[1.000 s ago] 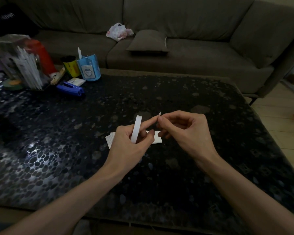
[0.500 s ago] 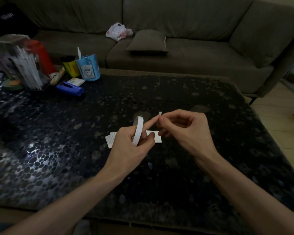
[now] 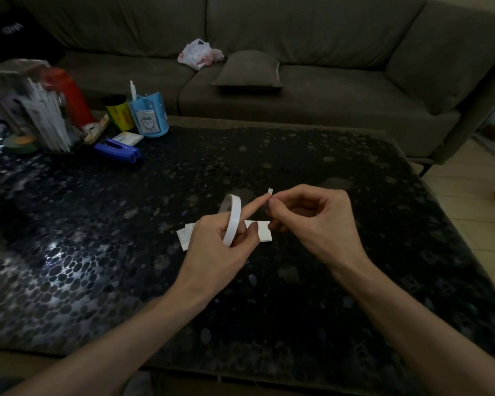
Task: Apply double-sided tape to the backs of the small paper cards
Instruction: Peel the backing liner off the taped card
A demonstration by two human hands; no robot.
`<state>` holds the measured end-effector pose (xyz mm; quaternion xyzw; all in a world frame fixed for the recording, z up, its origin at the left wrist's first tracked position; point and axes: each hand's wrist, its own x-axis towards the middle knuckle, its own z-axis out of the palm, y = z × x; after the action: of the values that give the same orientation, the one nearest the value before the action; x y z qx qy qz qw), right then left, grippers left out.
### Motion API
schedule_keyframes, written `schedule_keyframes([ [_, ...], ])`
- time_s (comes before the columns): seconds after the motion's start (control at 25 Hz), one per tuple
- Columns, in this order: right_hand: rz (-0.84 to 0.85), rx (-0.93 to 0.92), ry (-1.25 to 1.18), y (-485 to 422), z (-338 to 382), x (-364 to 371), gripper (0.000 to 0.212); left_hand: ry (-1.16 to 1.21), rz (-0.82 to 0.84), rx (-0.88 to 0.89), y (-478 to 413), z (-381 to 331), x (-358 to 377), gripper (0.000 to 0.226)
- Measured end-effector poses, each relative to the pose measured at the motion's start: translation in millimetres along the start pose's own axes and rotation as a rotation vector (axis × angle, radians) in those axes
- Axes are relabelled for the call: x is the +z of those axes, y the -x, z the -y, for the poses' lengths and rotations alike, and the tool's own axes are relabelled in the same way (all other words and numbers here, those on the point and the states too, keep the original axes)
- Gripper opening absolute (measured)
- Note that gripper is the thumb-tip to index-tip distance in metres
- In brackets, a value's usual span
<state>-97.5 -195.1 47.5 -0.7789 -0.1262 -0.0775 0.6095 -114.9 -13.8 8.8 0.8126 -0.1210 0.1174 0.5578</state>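
Two bare forearms come in from 7 and 5 o'clock and meet over a dark, pebble-patterned desk (image 3: 355, 281).

The left hand (image 3: 220, 247) has its grip curled round a white tape roll (image 3: 232, 221), which stands on edge. Its index finger points out toward 2 o'clock. The right hand (image 3: 312, 221), just beside it at 3 o'clock, pinches a small tape piece (image 3: 270, 191) between thumb and forefinger. The left index fingertip touches that piece. No strip shows between the piece and the roll, so it looks torn free, though the dim light makes this uncertain.

Under both hands, flat on the desk, lie the paper cards (image 3: 263, 237). One plain white face shows between the hands, and a printed corner pokes out at 9 o'clock of the left hand. Whether any tape is already on them cannot be told.

The step in hand appears to be readying a short bit of tape. The next move likely calls for lowering it onto a card's back and pressing it flat without it sticking to the fingers.

Farther off, at 10 o'clock, sit a blue stapler (image 3: 117, 150) and a blue pen pot (image 3: 149, 115) among clutter. Beyond the desk is a grey sofa (image 3: 340, 90) with a cushion (image 3: 247, 71) and a plastic bag (image 3: 199, 54).
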Motion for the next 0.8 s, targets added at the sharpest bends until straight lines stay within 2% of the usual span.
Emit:
schedule_keyframes([
  [0.2, -0.012, -0.023, 0.047, 1.0, 0.9, 0.4, 0.012, -0.111, -0.052, -0.018, 1.3, 0.1, 2.9, 0.035],
  [0.48, -0.055, -0.019, 0.081, 1.2, 0.7, 1.0, 0.010, -0.090, -0.051, -0.012, 1.7, 0.1, 4.2, 0.045],
  [0.68, -0.033, -0.007, 0.098, 1.5, 0.7, 2.2, 0.013, -0.100, -0.051, 0.001, 1.3, 0.3, 3.9, 0.040],
  [0.8, -0.050, -0.011, 0.106, 1.3, 0.6, 2.4, 0.012, -0.079, -0.058, -0.002, 1.5, -2.1, 3.2, 0.048],
])
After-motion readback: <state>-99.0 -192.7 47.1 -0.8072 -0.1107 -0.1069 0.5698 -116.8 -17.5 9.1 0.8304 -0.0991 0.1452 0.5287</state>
